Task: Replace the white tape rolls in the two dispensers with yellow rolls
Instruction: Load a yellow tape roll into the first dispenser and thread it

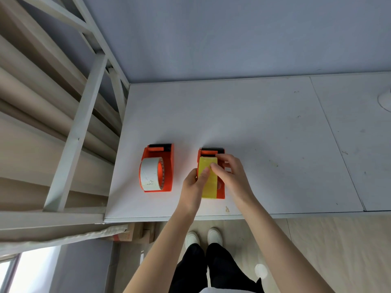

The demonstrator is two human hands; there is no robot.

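Note:
Two orange tape dispensers stand side by side near the front of the white table (254, 123). The left dispenser (167, 166) holds a white tape roll (149, 174). The right dispenser (221, 192) holds a yellow tape roll (208, 187). My left hand (193, 187) grips the left side of the yellow roll, with the thumb on top of it. My right hand (230, 174) reaches over the right side of the dispenser, its fingertips pressing on the top of the yellow roll beside the left thumb.
A white metal shelf frame (84, 115) with long beige rolls stands along the table's left edge. A white round object (385, 100) shows at the far right edge. The wall rises behind the table. My legs and white shoes are below the front edge.

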